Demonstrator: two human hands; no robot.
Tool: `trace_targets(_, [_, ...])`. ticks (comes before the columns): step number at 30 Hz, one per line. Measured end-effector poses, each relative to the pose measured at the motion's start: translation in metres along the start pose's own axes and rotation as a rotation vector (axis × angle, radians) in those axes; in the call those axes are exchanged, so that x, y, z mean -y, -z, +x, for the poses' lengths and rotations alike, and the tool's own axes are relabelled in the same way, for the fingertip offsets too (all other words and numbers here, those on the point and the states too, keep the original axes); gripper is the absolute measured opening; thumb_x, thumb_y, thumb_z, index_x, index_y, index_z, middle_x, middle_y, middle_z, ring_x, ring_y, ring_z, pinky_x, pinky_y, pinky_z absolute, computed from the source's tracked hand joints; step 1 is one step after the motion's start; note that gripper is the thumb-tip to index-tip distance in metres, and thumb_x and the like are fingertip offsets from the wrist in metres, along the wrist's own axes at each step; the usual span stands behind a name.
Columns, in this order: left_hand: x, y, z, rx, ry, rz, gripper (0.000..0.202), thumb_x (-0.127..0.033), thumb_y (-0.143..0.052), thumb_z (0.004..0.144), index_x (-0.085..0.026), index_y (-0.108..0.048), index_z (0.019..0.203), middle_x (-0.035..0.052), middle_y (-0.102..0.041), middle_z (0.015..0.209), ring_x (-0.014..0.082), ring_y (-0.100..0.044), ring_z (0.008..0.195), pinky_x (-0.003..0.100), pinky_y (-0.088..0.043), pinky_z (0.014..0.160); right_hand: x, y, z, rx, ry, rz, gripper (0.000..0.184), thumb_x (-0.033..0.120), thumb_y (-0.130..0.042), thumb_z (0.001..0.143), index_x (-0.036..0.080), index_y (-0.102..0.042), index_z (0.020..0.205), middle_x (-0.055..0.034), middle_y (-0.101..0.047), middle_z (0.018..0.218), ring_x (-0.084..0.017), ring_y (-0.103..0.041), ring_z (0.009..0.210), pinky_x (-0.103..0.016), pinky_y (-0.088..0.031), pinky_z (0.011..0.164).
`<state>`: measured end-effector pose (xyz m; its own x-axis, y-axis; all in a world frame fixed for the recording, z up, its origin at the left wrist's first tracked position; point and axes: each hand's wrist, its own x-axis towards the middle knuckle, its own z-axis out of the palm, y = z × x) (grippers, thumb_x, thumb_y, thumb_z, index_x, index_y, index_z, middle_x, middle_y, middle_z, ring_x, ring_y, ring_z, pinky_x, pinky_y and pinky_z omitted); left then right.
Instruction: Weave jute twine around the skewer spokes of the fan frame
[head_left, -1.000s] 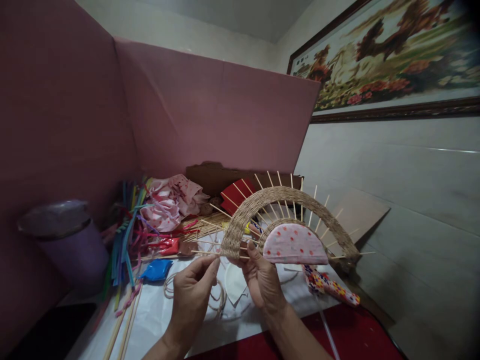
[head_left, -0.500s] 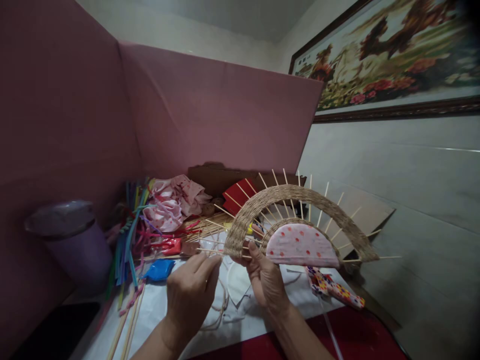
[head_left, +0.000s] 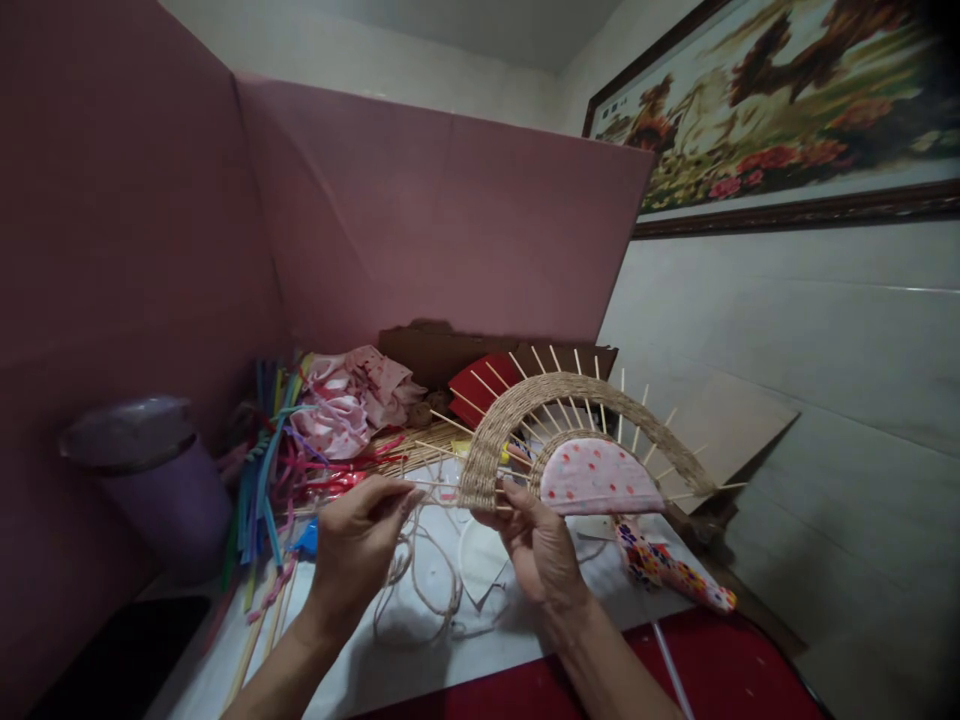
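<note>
A half-round woven piece [head_left: 570,395] of jute cord wound over radiating wooden sticks is held up above the table, with a pink dotted fabric half-disc [head_left: 596,478] at its centre. My right hand [head_left: 541,552] grips it from below at the left bottom corner, fingers closed on the frame. My left hand [head_left: 354,545] is to the left, fingers pinched on the jute cord [head_left: 420,580], which runs from the woven edge and hangs in loose loops down to the white table cover.
Pink boards [head_left: 450,220] wall the left and back. A purple lidded bin [head_left: 154,475] stands at left. Coloured strips [head_left: 262,470], pink fabric [head_left: 352,400], red card [head_left: 480,385], loose sticks [head_left: 259,625] and a patterned fabric piece [head_left: 675,572] lie on the table. Cardboard [head_left: 724,425] leans at the right wall.
My left hand has drawn leftward, pulling the cord out from the woven edge so more loose loops hang. The woven piece has shifted slightly; the right hand keeps its grip.
</note>
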<state>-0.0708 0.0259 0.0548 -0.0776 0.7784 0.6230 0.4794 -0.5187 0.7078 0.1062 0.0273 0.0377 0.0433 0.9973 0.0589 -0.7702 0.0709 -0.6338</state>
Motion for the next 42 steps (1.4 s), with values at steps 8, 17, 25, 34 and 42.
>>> trace_targets(8, [0.006, 0.006, 0.012, 0.144, 0.425, -0.479, 0.020, -0.030, -0.070, 0.060, -0.011, -0.066, 0.067, 0.0043, -0.063, 0.059, 0.0120, -0.055, 0.053, 0.021, -0.043, 0.049, 0.008, 0.003, 0.004, 0.004, -0.023, 0.055, 0.021, 0.013, -0.062, 0.065, 0.015, -0.064, 0.086, -0.0026, -0.070, 0.075, -0.016, -0.065, 0.063, -0.032, -0.055, 0.061])
trace_targets(17, [-0.003, -0.017, 0.001, 0.137, 0.446, -0.553, 0.017, -0.027, -0.072, 0.054, -0.013, -0.068, 0.064, 0.0040, -0.063, 0.062, 0.0116, -0.052, 0.054, 0.022, -0.042, 0.050, 0.005, 0.002, 0.001, 0.066, -0.063, 0.116, 0.030, 0.014, -0.060, 0.067, 0.018, -0.060, 0.097, -0.0033, -0.070, 0.080, -0.016, -0.065, 0.066, -0.034, -0.054, 0.066])
trace_targets(25, [-0.003, -0.033, -0.014, 0.167, 0.511, -0.628, 0.023, -0.031, -0.072, 0.057, -0.013, -0.070, 0.072, -0.0037, -0.046, 0.043, 0.0048, -0.030, 0.041, 0.018, -0.024, 0.040, 0.002, -0.001, -0.002, 0.134, -0.064, 0.137, 0.039, 0.015, -0.057, 0.072, 0.019, -0.053, 0.111, -0.0033, -0.070, 0.082, -0.017, -0.065, 0.068, -0.037, -0.053, 0.069])
trace_targets(34, [-0.008, -0.036, -0.018, 0.207, 0.510, -0.639, 0.023, -0.031, -0.069, 0.061, -0.013, -0.069, 0.075, -0.0046, -0.044, 0.041, 0.0047, -0.033, 0.037, 0.018, -0.026, 0.038, -0.001, -0.004, -0.004, 0.156, -0.048, 0.087, 0.035, 0.015, -0.054, 0.076, 0.019, -0.053, 0.111, -0.0039, -0.069, 0.086, -0.016, -0.065, 0.069, -0.034, -0.053, 0.066])
trace_targets(42, [0.003, -0.033, -0.012, 0.256, 0.504, -0.625, 0.019, -0.032, -0.067, 0.063, -0.013, -0.066, 0.067, 0.0012, -0.058, 0.052, 0.0085, -0.045, 0.042, 0.018, -0.032, 0.035, 0.000, -0.003, -0.001, 0.157, -0.026, 0.068, 0.034, 0.013, -0.053, 0.075, 0.019, -0.054, 0.109, -0.0031, -0.069, 0.085, -0.017, -0.065, 0.070, -0.034, -0.054, 0.065])
